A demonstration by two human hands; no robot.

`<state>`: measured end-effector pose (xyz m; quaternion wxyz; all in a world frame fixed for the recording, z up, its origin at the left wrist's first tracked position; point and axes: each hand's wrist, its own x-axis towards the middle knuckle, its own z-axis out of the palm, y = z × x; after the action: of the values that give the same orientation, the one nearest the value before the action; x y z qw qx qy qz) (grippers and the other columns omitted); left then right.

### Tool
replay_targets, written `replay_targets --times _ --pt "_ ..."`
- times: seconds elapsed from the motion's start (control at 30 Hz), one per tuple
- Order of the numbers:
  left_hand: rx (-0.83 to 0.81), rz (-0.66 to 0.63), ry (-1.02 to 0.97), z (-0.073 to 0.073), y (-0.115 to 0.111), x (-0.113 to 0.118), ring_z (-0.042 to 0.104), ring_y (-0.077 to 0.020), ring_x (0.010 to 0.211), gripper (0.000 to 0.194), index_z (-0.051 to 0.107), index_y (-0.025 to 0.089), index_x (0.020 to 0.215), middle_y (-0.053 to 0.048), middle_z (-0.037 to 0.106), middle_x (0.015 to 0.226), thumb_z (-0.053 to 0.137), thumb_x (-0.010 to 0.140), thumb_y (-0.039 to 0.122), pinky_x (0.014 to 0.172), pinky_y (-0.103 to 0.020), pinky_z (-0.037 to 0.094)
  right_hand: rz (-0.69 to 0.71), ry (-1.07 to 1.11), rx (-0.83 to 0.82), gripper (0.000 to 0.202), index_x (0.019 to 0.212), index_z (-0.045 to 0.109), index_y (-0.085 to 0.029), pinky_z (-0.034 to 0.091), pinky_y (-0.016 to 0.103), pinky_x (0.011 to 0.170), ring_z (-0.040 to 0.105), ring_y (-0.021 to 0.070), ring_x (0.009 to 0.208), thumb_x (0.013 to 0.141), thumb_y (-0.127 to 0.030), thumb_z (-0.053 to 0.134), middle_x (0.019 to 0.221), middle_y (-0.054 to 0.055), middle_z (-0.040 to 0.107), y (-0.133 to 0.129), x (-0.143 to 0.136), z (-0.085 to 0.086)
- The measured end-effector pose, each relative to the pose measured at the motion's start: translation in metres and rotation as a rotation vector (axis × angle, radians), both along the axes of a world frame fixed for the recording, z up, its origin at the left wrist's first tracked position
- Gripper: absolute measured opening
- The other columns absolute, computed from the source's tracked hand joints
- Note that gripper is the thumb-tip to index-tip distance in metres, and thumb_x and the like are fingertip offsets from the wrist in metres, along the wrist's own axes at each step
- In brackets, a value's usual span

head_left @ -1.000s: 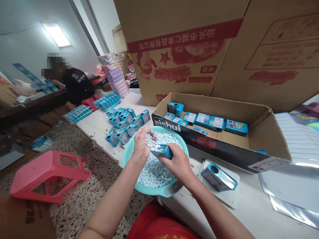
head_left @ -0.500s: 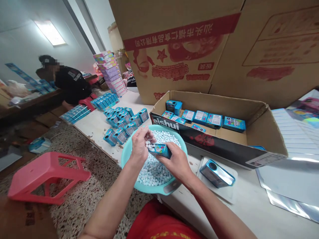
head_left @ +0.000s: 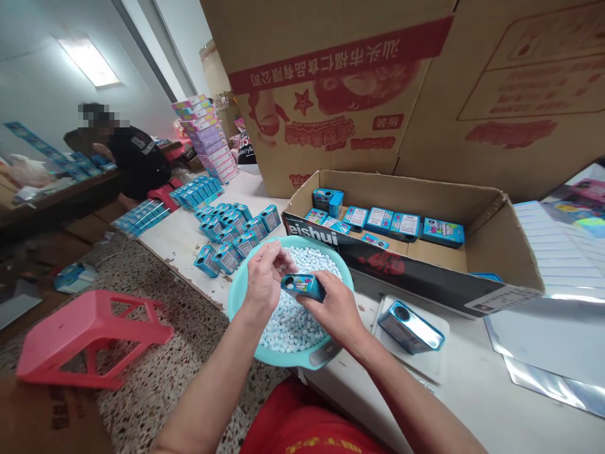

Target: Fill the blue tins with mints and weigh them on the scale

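Note:
My right hand (head_left: 333,306) grips a small blue tin (head_left: 306,286) with a printed side and a round dark opening at its left end. A white piece shows in that opening. Close beside the opening is my left hand (head_left: 267,274), its fingers curled inward; whatever they hold is hidden. Both hands are over a turquoise basin (head_left: 242,302) filled with small white candy pellets (head_left: 290,325). Another blue tin (head_left: 410,328), with a round opening, rests on a white flat scale-like tray (head_left: 432,369) to the right.
Several blue tins (head_left: 234,230) stand on the white table (head_left: 182,243) at left. An open carton (head_left: 477,258) behind the basin holds more tins. Large cardboard (head_left: 350,101) rises behind it. A red stool (head_left: 85,334) stands on the floor; a seated person (head_left: 137,157) is farther back.
The pellets bunched between my left hand and the tin's opening are gone from view, and the opening now shows. The tin stays in my right hand.

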<state>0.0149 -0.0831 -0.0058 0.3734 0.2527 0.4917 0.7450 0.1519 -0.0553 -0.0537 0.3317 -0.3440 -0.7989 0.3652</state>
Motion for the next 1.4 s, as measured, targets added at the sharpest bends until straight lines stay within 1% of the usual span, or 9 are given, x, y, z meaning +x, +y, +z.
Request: replay_targets --times 0.13,0.27,0.43,0.67,0.9,1.0,1.13,1.27,1.4 --pt "-0.12 0.04 0.295 -0.019 -0.008 -0.03 0.056 -0.0143 0.061 0.028 0.055 0.019 0.066 0.001 0.057 0.064 0.061 0.077 0.044 0.066 -0.03 0.049 -0.027 0.134 -0.046 0.023 0.096 0.063 -0.021 0.044 0.033 0.078 0.06 0.0223 0.09 0.075 -0.028 0.069 0.097 0.004 0.067 0.001 0.01 0.004" --pt "-0.598 -0.245 1.044 -0.062 -0.023 -0.057 0.057 -0.0284 0.097 0.026 0.065 0.02 0.083 -0.01 0.066 0.094 0.061 0.077 0.045 0.09 -0.044 0.042 -0.02 0.145 -0.075 0.02 0.092 0.064 -0.022 0.045 0.034 0.08 0.061 0.0221 0.089 0.074 -0.027 0.069 0.097 0.004 0.069 0.006 0.015 0.004" --pt "-0.929 -0.422 1.426 -0.089 -0.034 -0.04 0.047 -0.0386 0.115 0.046 0.06 0.021 0.112 -0.017 0.057 0.12 0.046 0.085 0.055 0.092 -0.052 0.038 -0.09 0.256 -0.11 0.03 0.095 0.065 -0.021 0.046 0.033 0.078 0.061 0.0213 0.084 0.074 -0.041 0.07 0.093 0.004 0.069 0.01 0.015 0.003" --pt "-0.71 -0.486 1.128 -0.089 -0.031 -0.012 0.055 -0.0342 0.115 0.048 0.057 0.025 0.122 -0.012 0.063 0.122 0.056 0.081 0.049 0.097 -0.044 0.039 -0.099 0.284 -0.15 0.033 0.097 0.067 -0.021 0.046 0.033 0.08 0.062 0.0212 0.086 0.073 -0.042 0.072 0.096 0.004 0.07 0.012 0.009 -0.003" --pt "-0.65 -0.358 0.58 -0.09 -0.025 -0.018 0.063 -0.0221 0.069 0.013 0.066 0.021 0.072 -0.002 0.068 0.07 0.071 0.06 0.024 0.063 -0.031 0.049 -0.137 0.245 -0.128 0.03 0.094 0.067 -0.021 0.047 0.032 0.076 0.061 0.0209 0.08 0.072 -0.042 0.072 0.09 0.003 0.07 0.014 0.02 0.0" --pt "-0.659 -0.349 0.142 -0.077 -0.023 -0.02 0.05 -0.0108 0.045 0.022 0.06 0.019 0.071 0.001 0.059 0.06 0.074 0.059 0.03 0.038 -0.018 0.03 -0.154 0.222 -0.104 0.03 0.093 0.067 -0.021 0.047 0.032 0.074 0.061 0.0206 0.079 0.072 -0.042 0.071 0.088 0.003 0.069 0.015 0.025 0.001" --pt "-0.493 -0.256 -0.244 -0.046 -0.02 -0.023 0.049 -0.0062 0.043 0.031 0.055 0.019 0.08 0.002 0.059 0.065 0.077 0.059 0.028 0.035 -0.012 0.023 -0.149 0.168 -0.051 0.026 0.095 0.066 -0.022 0.047 0.032 0.073 0.062 0.0209 0.081 0.074 -0.037 0.069 0.091 0.003 0.069 0.014 0.025 -0.003" --pt "-0.25 -0.182 -0.381 -0.015 -0.008 -0.019 0.047 -0.0063 0.043 0.029 0.051 0.019 0.079 0.002 0.056 0.063 0.073 0.06 0.024 0.034 -0.012 0.025 -0.114 0.061 0.012 0.025 0.096 0.063 -0.022 0.046 0.032 0.075 0.062 0.0226 0.087 0.074 -0.032 0.068 0.096 0.005 0.068 0.01 0.018 -0.005" --pt "-0.095 -0.009 -0.324 -0.004 0.007 -0.011 0.057 -0.0102 0.054 0.031 0.048 0.019 0.078 0.003 0.056 0.064 0.073 0.061 0.028 0.046 -0.018 0.044 -0.051 -0.042 0.071 0.021 0.095 0.06 -0.022 0.044 0.032 0.075 0.061 0.0231 0.088 0.075 -0.027 0.068 0.097 0.005 0.067 0.004 0.008 -0.003"
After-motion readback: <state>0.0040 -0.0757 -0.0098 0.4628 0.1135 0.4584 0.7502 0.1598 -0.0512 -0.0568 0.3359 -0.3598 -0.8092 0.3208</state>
